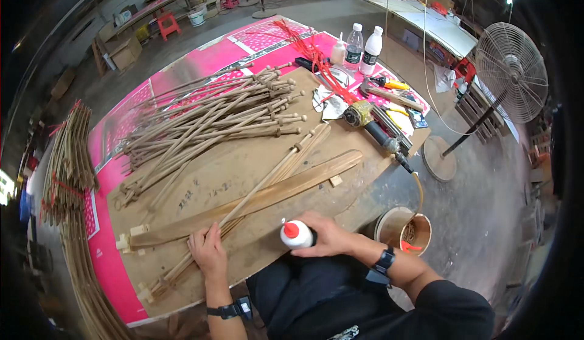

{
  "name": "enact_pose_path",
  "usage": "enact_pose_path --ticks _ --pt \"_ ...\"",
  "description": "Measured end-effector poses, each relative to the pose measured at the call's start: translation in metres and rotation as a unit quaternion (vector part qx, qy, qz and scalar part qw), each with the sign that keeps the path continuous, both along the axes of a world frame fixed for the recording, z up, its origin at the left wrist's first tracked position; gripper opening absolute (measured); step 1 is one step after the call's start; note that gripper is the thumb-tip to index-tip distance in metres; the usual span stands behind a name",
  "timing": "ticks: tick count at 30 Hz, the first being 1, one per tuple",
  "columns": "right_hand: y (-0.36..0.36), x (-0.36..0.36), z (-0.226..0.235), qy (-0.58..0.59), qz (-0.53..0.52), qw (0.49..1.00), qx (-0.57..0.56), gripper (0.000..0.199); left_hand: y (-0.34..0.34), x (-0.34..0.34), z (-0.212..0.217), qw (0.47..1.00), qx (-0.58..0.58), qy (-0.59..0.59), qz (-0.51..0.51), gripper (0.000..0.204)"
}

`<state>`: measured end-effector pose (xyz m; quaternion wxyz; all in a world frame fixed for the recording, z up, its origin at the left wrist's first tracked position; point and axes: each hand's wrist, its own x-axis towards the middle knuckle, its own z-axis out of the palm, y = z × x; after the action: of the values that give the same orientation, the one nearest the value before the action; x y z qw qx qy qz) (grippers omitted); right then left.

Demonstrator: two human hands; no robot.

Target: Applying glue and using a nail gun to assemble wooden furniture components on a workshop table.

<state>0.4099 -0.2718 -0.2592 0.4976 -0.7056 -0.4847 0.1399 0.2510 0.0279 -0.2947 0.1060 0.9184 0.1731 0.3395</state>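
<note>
My right hand [328, 235] is closed around a white squeeze bottle [297, 235] with a red top, held over the table's near edge. My left hand [208, 252] grips a thin wooden rod [258, 193] that slants across the board, a small knob and a collar at its far end. Under and beside this rod lie a few flat thin sticks [314, 138]. A long wooden slat [286, 187], pointed at one end, rests just beyond my left fingers. Small wooden blocks [123, 242] sit at the slat's left end.
Many knobbed rods [213, 115] are heaped at the back left. A nail gun [371, 124] with a hose lies at the right, near bottles [353, 48] and red ties [316, 57]. Tied bundles [68, 151] stand at the left. A bucket [420, 230] and a fan [511, 66] stand right.
</note>
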Motion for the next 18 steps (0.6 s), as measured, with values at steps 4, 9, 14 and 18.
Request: enact_pose_path --ticks 4,9,14,18 --pt "-0.042 0.003 0.015 0.145 -0.061 0.988 -0.012 0.069 -0.001 -0.002 0.003 1.000 -0.004 -0.003 -0.004 0.024" --pt "-0.073 0.015 0.022 0.332 -0.155 0.930 0.016 0.078 -0.001 -0.004 0.008 1.000 -0.009 -0.002 -0.008 0.024" --pt "-0.090 0.042 0.017 0.234 -0.241 0.940 -0.065 0.081 -0.003 -0.002 0.011 1.000 -0.009 -0.014 -0.020 0.024" --pt "-0.088 0.057 0.031 0.173 -0.300 0.937 -0.034 0.082 -0.004 -0.003 0.010 1.000 -0.014 -0.011 -0.016 0.024"
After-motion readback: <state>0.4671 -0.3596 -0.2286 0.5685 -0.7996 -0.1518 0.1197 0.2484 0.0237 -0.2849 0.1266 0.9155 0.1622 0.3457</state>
